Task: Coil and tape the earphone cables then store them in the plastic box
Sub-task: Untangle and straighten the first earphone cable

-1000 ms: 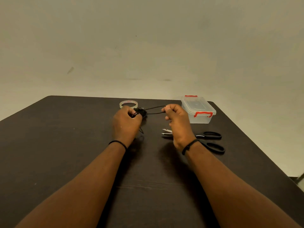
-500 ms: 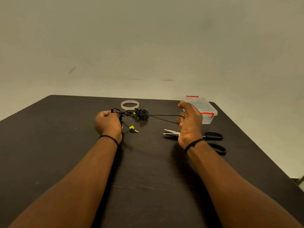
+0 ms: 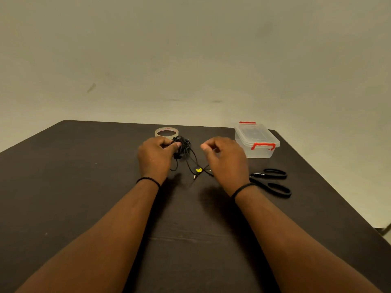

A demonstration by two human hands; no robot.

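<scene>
A tangled bundle of black earphone cables [image 3: 185, 148] lies on the dark table [image 3: 84, 187], with a small yellow tag [image 3: 198, 170] and plug ends trailing toward me. My left hand [image 3: 155, 158] grips the left side of the bundle. My right hand [image 3: 227, 160] hovers just right of it with fingers curled. A strand runs under that hand, and I cannot see whether the fingers pinch it. The clear plastic box [image 3: 257, 141] with red latches stands shut at the back right, apart from both hands.
A roll of clear tape [image 3: 166, 132] lies flat just behind the bundle. Black-handled scissors [image 3: 273, 182] lie to the right of my right wrist, their blades hidden behind it. The table's right edge runs close past the box and scissors.
My hands had pulled a cable taut between them. Both have come back toward the middle, the cable has gone slack, and the bundle sits by my left hand.
</scene>
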